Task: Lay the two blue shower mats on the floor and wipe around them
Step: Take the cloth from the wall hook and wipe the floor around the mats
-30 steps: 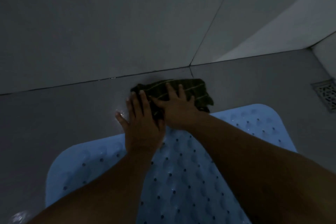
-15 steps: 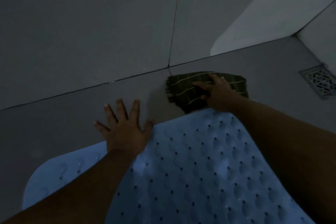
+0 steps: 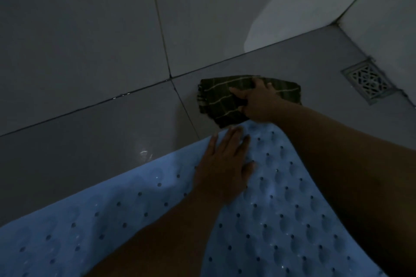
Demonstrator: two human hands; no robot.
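A: Dim light, tiled corner. One blue shower mat (image 3: pixel 281 220) fills the lower part of the frame, flat on the grey floor (image 3: pixel 90 141), dotted with small holes.

B: Second mat?

A: Only one in view. Left hand (image 3: pixel 225 164) lies palm down near the mat's upper edge, centre of frame, fingers straight and nearly together, thumb out to the right, nothing gripped.

B: Right hand?

A: Right hand (image 3: pixel 261 101) sits just above the mat's edge, right of centre, pressed on a dark green cloth (image 3: pixel 220 101) with pale stripes. Fingers bent over the cloth's top, slightly spread; whether they pinch it or only press, I cannot tell.

B: Cloth position?

A: On the floor, between mat and wall (image 3: pixel 78 29), its lower corner touching the mat's edge (a wet glint shows on the tile to the left). A metal drain grate (image 3: pixel 369 81) sits at the right edge, well apart from the cloth.
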